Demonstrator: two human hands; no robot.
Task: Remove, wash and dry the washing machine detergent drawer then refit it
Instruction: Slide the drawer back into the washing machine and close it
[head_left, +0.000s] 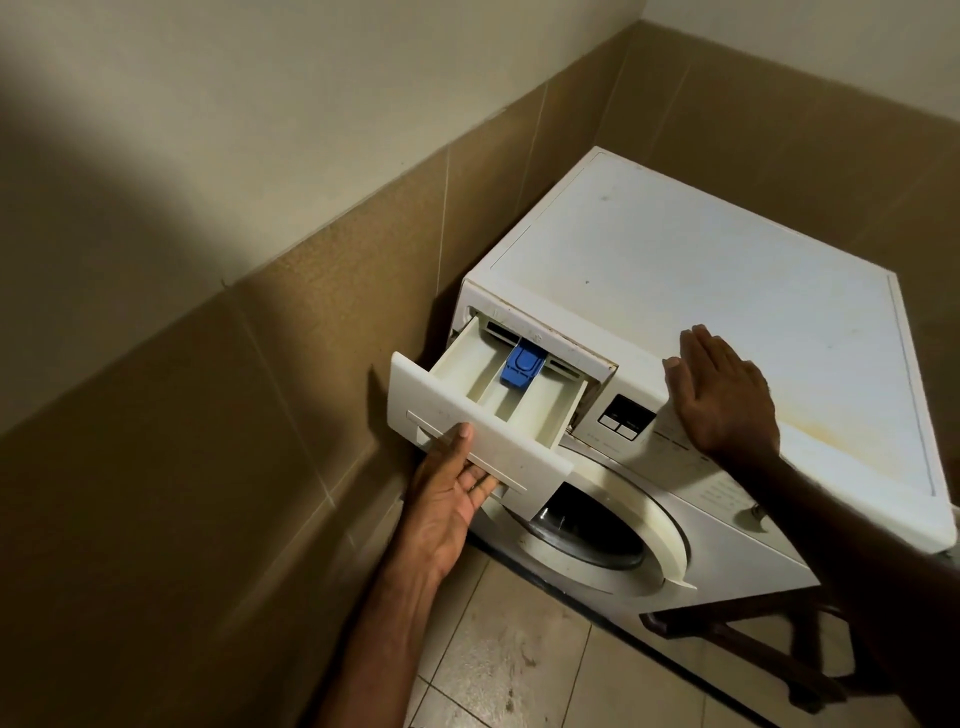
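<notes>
Gripped the half-out detergent drawer (511, 387) by its front with the left hand (449, 496), right hand (719, 395) flat on the washing machine (675, 270).

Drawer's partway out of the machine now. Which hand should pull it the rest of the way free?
Left. The left hand already grips the detergent drawer by its front handle recess, while the right hand lies flat on the washing machine top, well placed to brace it.

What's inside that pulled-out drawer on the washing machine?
The detergent drawer holds pale, seemingly empty compartments and a blue insert in the middle one. Its rear end is hidden inside the washing machine.
</notes>
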